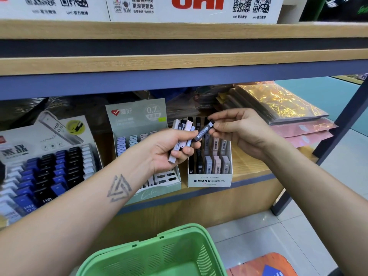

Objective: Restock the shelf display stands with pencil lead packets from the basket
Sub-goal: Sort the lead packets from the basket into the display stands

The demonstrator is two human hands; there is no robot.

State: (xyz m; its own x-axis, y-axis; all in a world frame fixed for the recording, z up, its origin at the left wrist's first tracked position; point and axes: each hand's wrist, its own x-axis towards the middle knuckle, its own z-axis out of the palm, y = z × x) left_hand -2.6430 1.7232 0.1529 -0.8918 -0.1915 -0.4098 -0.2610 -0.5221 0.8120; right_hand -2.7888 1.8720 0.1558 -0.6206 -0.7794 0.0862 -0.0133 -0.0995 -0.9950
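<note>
Wooden shelving unit with light oak-grain boards (pixel 179 64) edged in dark blue-grey strips (pixel 139 82); a slanted dark metal post (pixel 338 132) supports the right end. The top board carries white printed cartons (pixel 191 8) bearing red lettering and square codes. On the lower board, at right, lie stacked flat packs in clear wrap (pixel 278 104), gold-patterned above pink. Floor of pale glossy tiles (pixel 258 236); a teal surface (pixel 322 92) lies beyond the post. An orange item (pixel 264 263) is cut off by the lower edge. Lighting is even and bright.
</note>
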